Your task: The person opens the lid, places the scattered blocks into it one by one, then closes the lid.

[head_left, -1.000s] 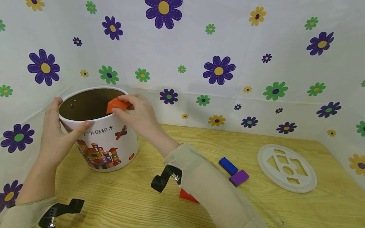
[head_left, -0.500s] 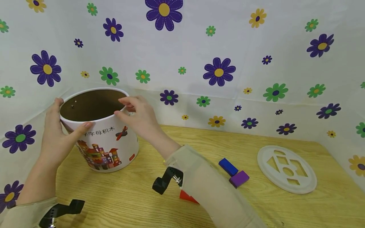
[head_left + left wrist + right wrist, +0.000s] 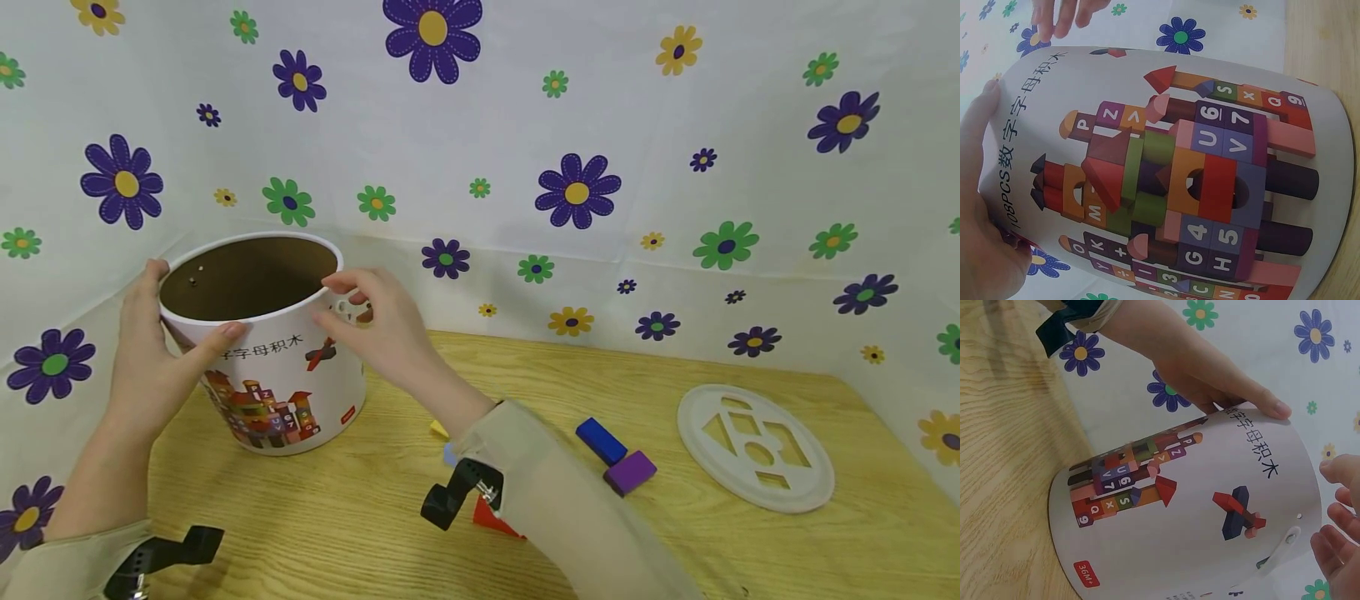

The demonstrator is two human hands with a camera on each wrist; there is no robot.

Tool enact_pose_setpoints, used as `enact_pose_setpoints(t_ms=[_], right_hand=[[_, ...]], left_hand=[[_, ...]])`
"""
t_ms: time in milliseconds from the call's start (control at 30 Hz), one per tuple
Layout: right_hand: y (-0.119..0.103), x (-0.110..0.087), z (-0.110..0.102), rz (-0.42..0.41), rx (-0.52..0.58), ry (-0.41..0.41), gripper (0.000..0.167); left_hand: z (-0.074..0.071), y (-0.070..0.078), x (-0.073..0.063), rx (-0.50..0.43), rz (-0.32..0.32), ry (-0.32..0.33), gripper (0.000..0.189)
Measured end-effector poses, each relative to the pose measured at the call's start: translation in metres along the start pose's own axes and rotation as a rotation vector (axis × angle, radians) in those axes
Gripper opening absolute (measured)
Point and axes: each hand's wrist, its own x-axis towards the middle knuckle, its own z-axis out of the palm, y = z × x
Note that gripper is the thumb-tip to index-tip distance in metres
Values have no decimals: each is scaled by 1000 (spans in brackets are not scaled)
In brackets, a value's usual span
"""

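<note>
A white cardboard bucket [image 3: 337, 367] with printed toy blocks stands upright on the left of the table, its dark inside showing from above. My left hand [image 3: 153, 371] holds it at the left, thumb over the near rim and fingers along the far side. Beside the right rim hovers my right hand [image 3: 382, 325], its fingers loosely bent with nothing between them. In the right wrist view, the fingers of my right hand [image 3: 1341, 528] lie apart from the bucket wall. The bucket's bottom is hidden from the head view.
A blue block [image 3: 601, 441] and a purple block [image 3: 630, 472] lie right of my right forearm. A red block [image 3: 495, 518], a yellow piece [image 3: 438, 429] and a light blue piece [image 3: 450, 454] are partly covered by it. A white disc with cutouts [image 3: 813, 442] lies far right.
My right hand has let go of an orange block over the bucket; the block is out of sight. That hand has then drawn back right from the rim. My left hand stays on the bucket.
</note>
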Motion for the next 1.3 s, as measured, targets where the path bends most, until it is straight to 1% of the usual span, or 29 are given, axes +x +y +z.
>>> enact_pose_setpoints(t_ms=[167,333,567,800,1000,1133,1300], right_hand=[[5,-12,-6,-7,-10,5,36],[15,-23,-12,25,-7,-7,36],[33,-40,-19,102,-20,-48,36],[52,-55,-30,169,-51,-65,38],[66,-67,-36,225,-75,-76,40],[76,-74,-39,269,-89,-108,40],[87,-81,-41,282,-102,-181,41]], left_hand=[[1,0,-1,-4,0,-2,92],[0,-1,-2,0,-8,-5,94],[0,0,-1,16,-30,-6,95],[1,1,-1,-6,-22,-8,94],[1,1,-1,-4,-23,-10,95],[0,1,-1,-4,-20,-8,94],[-1,0,-1,1,-22,-7,94]])
